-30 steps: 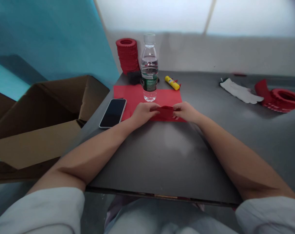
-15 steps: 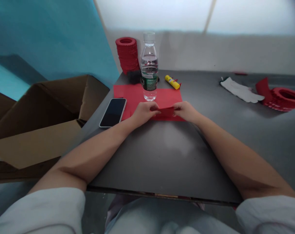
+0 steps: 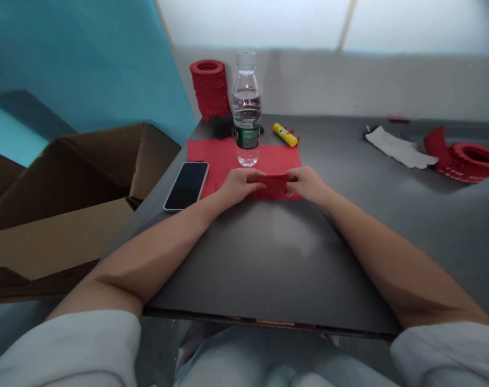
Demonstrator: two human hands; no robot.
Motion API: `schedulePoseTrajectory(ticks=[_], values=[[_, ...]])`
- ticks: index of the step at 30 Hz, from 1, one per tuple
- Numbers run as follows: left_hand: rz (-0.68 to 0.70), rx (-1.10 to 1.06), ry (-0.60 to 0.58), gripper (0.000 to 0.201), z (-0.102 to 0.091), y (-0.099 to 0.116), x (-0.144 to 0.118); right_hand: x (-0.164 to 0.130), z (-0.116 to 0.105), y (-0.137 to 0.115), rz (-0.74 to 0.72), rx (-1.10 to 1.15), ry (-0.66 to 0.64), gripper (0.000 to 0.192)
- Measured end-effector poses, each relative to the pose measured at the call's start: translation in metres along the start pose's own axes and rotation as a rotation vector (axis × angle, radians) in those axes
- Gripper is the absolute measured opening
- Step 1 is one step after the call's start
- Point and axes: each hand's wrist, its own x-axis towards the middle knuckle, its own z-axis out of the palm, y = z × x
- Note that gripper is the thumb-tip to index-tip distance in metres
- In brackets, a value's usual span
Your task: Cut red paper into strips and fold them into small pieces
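Between my hands is a small piece of folded red paper, raised over the table's near side. My left hand pinches its left end with thumb and fingers, and my right hand pinches the right end. Beneath and behind lies a larger red paper sheet flat on the grey table. A clear water bottle with a green label stands upright on that sheet, just beyond my left hand. To the left, a phone with a dark screen lies partly over the sheet's edge.
A stack of red ring-shaped pieces stands at the back left, with a dark object before it. A yellow glue stick lies behind the sheet. Rightward are a white glove and red rings. An open cardboard box sits left.
The folded red paper has tilted slightly, so more of its front face shows between my fingers. Both hands keep their pinch; the whole view has shifted a little.
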Motion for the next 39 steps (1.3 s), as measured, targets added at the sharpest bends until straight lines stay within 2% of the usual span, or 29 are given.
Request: schedulePoseTrajectory(ticks=[4,10,12,14,22,29,39], values=[[0.004,0.039,0.0,0.024,0.0,0.004,-0.001,-0.002,0.004,-0.002,0.013,-0.073,0.078,0.009],[0.047,0.195,0.021,0.015,-0.002,0.006,-0.002,-0.004,0.01,-0.005,0.022,-0.004,0.036,0.004],[0.055,0.219,0.015,0.014,-0.002,0.005,-0.002,-0.004,0.011,-0.003,-0.035,0.008,0.053,0.02],[0.057,0.223,0.004,0.014,-0.002,0.005,-0.003,-0.003,0.012,0.0,-0.096,-0.017,0.07,0.028],[0.046,0.143,0.011,0.032,0.001,0.005,-0.005,-0.003,0.015,0.0,-0.208,-0.212,0.151,0.016],[0.051,0.133,0.001,0.026,0.003,0.005,-0.006,-0.003,0.018,-0.001,-0.23,-0.251,0.191,0.012],[0.101,0.246,-0.007,0.013,0.001,0.007,-0.006,-0.004,0.021,-0.002,-0.226,-0.241,0.189,0.013]])
